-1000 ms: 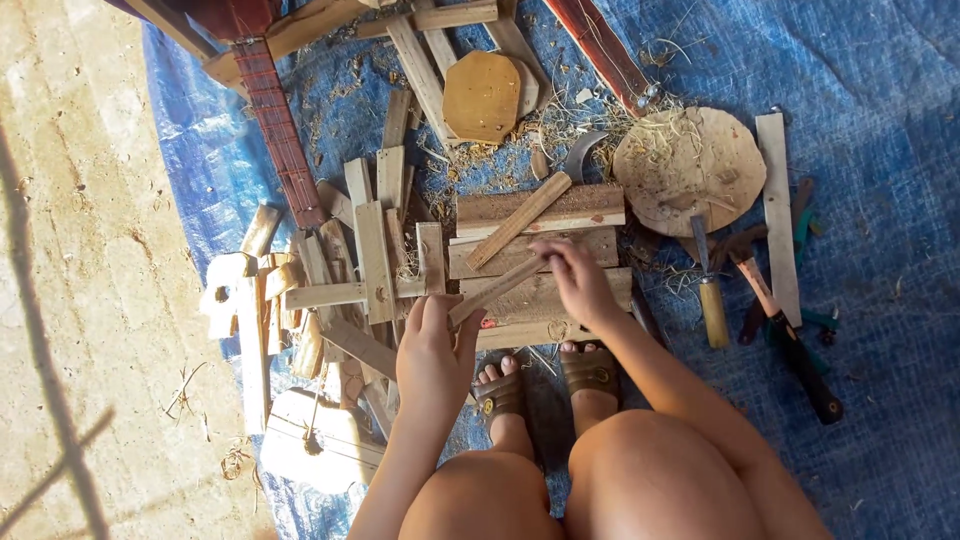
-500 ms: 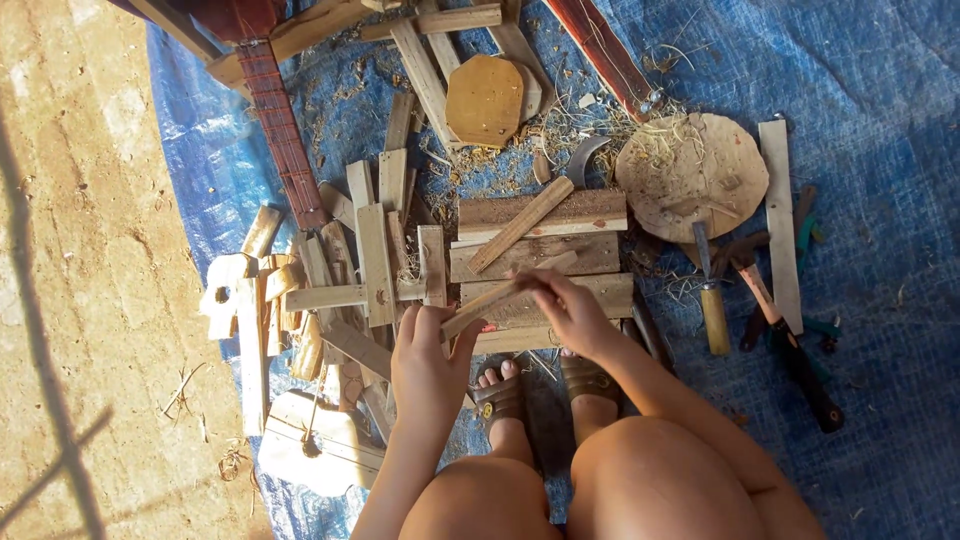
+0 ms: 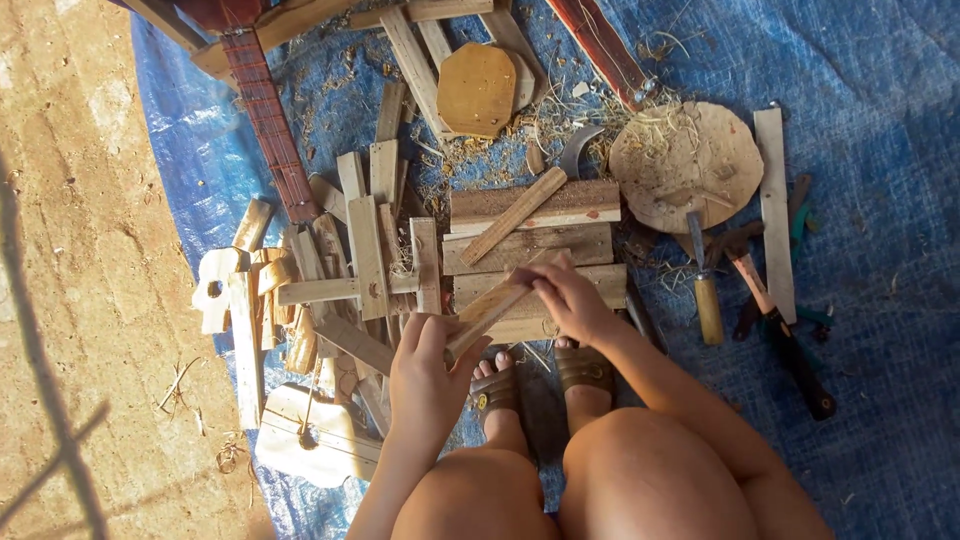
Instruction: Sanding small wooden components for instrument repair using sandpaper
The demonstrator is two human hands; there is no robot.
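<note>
I sit over a blue tarp [image 3: 880, 120] strewn with wood offcuts. Both hands hold one thin flat wooden stick [image 3: 492, 307] that slants up to the right. My left hand [image 3: 425, 375] grips its lower end; my right hand [image 3: 566, 296] pinches its upper end. The stick hangs just above three stacked wooden planks [image 3: 530, 245], on which a second thin stick [image 3: 513, 215] lies diagonally. My sandalled feet [image 3: 540, 385] rest right below the planks.
A round wooden disc [image 3: 690, 165] with shavings lies at upper right beside a long slat [image 3: 775, 215]. A chisel with a wooden handle [image 3: 705, 290] and dark-handled tools [image 3: 790, 345] lie to the right. Loose slats [image 3: 365, 250] and a fretted instrument neck [image 3: 268, 120] lie left.
Both hands drew back from the planks toward my body, lifting the thin stick with them. The right hand slid along to the stick's upper end.
</note>
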